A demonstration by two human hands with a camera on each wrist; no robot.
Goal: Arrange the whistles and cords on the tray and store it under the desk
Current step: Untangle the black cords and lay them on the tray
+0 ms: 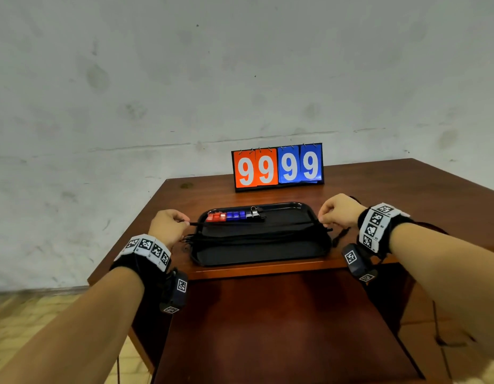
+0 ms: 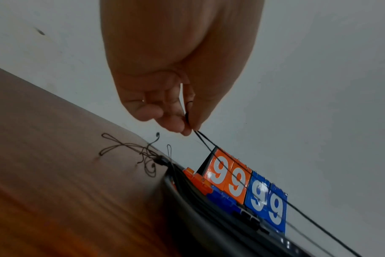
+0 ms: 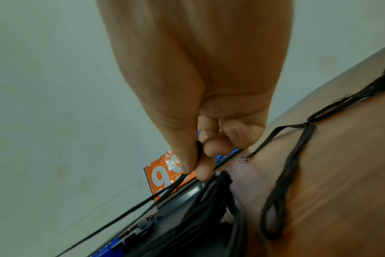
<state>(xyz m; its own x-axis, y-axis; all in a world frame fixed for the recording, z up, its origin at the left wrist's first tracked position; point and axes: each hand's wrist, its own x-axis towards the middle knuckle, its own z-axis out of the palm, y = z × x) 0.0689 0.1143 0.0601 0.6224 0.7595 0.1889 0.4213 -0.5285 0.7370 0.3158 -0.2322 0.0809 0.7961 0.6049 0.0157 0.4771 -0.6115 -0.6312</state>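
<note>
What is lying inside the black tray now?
Inside the tray: a row of red, blue and black whistles along the far side, and a bundle of black cords in front. The cords hide the floor beneath them.

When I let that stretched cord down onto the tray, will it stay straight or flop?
Likely floppy: the cord looks straight only because both hands pull it taut. Loose ends beside the tray curl in loops. It looks thin and light, so it may slide off the pile.
</note>
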